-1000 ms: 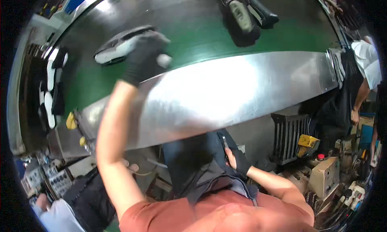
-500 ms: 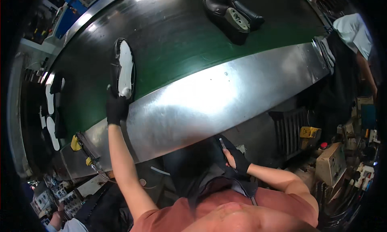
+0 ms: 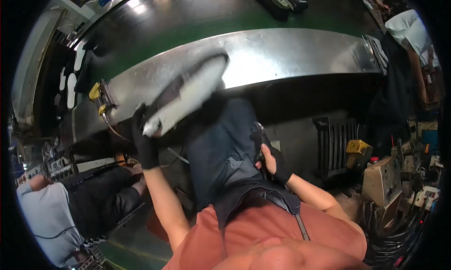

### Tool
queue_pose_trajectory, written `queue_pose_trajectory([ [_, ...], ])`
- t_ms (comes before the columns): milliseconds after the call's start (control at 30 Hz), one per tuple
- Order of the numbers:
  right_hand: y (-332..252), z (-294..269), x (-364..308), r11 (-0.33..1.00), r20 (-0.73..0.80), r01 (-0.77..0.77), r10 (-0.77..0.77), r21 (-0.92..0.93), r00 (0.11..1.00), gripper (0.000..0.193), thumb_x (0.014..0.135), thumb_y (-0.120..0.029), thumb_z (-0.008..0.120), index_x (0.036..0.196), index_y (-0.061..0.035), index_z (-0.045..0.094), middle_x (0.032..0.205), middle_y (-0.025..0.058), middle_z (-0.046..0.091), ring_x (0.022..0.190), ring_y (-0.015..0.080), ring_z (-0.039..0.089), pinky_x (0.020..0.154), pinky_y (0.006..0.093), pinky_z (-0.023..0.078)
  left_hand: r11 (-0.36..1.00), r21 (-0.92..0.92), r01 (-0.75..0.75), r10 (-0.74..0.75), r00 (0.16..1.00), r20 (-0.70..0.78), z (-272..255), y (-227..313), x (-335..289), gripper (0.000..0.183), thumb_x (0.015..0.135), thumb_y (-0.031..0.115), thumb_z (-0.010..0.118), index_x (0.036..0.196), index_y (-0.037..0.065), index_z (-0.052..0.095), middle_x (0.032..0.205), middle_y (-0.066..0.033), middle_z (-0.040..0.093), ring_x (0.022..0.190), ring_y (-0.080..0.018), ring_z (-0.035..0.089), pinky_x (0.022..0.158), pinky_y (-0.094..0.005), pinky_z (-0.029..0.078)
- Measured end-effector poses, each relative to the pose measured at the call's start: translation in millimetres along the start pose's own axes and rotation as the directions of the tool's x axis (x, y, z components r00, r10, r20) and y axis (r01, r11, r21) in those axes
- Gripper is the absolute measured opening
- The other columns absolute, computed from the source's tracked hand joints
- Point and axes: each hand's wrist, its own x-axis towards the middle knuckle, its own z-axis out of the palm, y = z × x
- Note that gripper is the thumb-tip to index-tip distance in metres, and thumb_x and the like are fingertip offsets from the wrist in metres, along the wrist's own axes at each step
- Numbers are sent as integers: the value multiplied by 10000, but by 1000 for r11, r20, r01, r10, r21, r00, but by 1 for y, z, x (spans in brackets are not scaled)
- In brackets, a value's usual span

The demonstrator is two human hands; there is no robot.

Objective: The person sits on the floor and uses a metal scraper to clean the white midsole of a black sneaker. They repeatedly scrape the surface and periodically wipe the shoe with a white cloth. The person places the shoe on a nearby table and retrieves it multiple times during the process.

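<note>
while held out by one end alone, could slip or tip toward the dark-blue trousers [image 3: 213, 143], judging by the lack of a second hand on the blurred, pale-soled shoe [image 3: 190, 96]. could also scrape along the near edge of the metal surface [image 3: 305, 51] if carried too low; cannot tell whether touching or just above. risks, with a wide swing to the left, knocking the yellow tool [image 3: 95, 90] at rest on the same surface. pinched at the near end in the grip of the dark-gloved left hand [image 3: 146, 145], with fingers parted only by the shoe's own thickness. folded, in the grip of the right hand [image 3: 277, 165], around a slim metal tool [image 3: 259, 127] beside the trousers, liable to snag cloth if lowered carelessly.
</note>
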Motion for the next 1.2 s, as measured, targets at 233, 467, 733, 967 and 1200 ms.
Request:
queue_pose_trajectory([
  [233, -50, -21, -62, 984, 109, 114, -100, -136, 989, 546, 951, -542, 330, 905, -40, 540, 713, 35, 552, 655, 122, 587, 624, 263, 480, 996, -81, -33, 53, 965, 259, 72, 24, -107, 530, 642, 18, 751, 1144, 10, 582, 1299, -140, 483, 1176, -259, 499, 999, -367, 393],
  [467, -42, 12, -72, 944, 325, 312, -264, -105, 908, 442, 986, -402, 363, 832, -43, 570, 743, 34, 599, 699, 91, 563, 663, 237, 459, 994, -20, 109, -83, 850, 521, 143, 9, -52, 360, 926, 344, 500, 985, 18, 641, 946, -74, 671, 921, -160, 612, 852, -298, 447],
  [733, -101, 43, -3, 984, 433, 178, -150, -26, 889, 511, 965, -464, 364, 928, -29, 631, 780, 38, 623, 655, 107, 558, 615, 262, 467, 862, -369, 347, -121, 848, 516, 147, -2, -41, 733, 927, 617, 236, 913, 14, 653, 916, -84, 656, 943, -202, 603, 876, -340, 455],
  [967, -25, 78, 10, 643, 171, 633, -630, -431, 757, 333, 962, -237, 378, 868, 23, 565, 722, 168, 572, 672, 317, 558, 631, 381, 435, 908, -416, 45, 142, 902, 408, 145, -18, -50, 446, 936, 393, 409, 926, 30, 668, 976, -91, 652, 1110, -246, 526, 1030, -391, 322],
  [1200, -14, 40, -47, 556, 713, 806, -479, -204, 512, 282, 840, -211, 576, 1040, -13, 569, 991, 191, 593, 914, 346, 586, 781, 410, 485, 997, 71, 31, -57, 914, 401, 90, 56, -174, 910, 634, 227, 816, 1361, 39, 302, 1291, -164, 459, 1268, -274, 387, 1058, -404, 303],
])
